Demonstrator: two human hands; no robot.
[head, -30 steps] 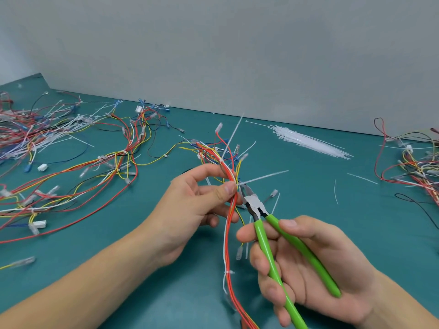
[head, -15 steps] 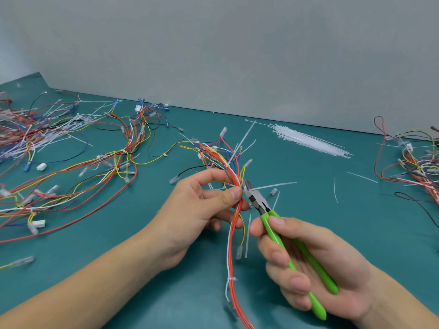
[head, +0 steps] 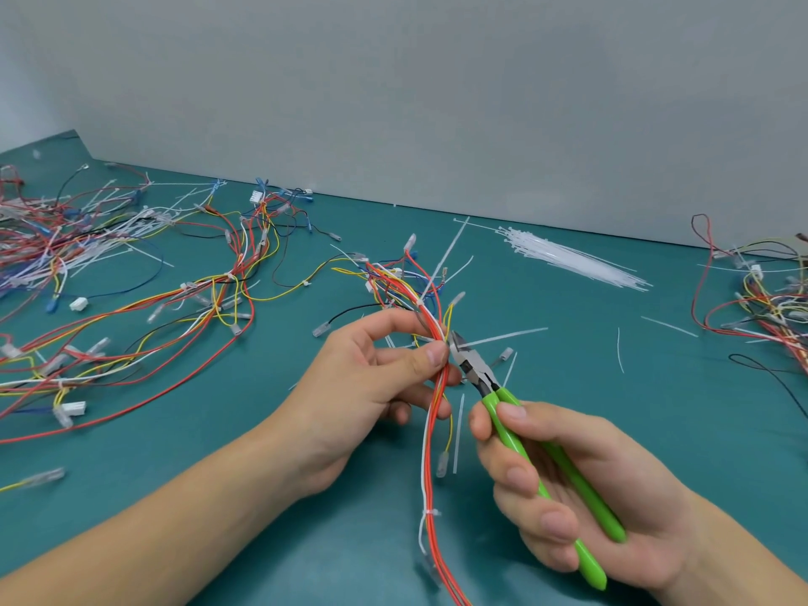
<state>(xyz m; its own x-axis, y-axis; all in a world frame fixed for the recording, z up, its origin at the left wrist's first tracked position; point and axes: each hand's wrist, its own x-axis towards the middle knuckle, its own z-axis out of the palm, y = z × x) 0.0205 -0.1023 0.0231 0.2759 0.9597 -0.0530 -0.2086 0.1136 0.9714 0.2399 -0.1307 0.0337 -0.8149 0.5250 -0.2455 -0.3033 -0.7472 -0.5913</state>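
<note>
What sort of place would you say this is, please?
Most likely a wire-harness assembly bench: loose harnesses lie across a teal table, white cable ties are piled at the back, and the right hand holds green cutters at a bundle pinched by the left hand.

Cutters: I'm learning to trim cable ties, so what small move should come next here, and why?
Probably squeeze the green handles to snip the tie tail. The cutters, gripped by the right hand, have their tip at the wire bundle where the white tail sticks out sideways. The left hand pinches the bundle right beside that spot, holding it steady.
</note>
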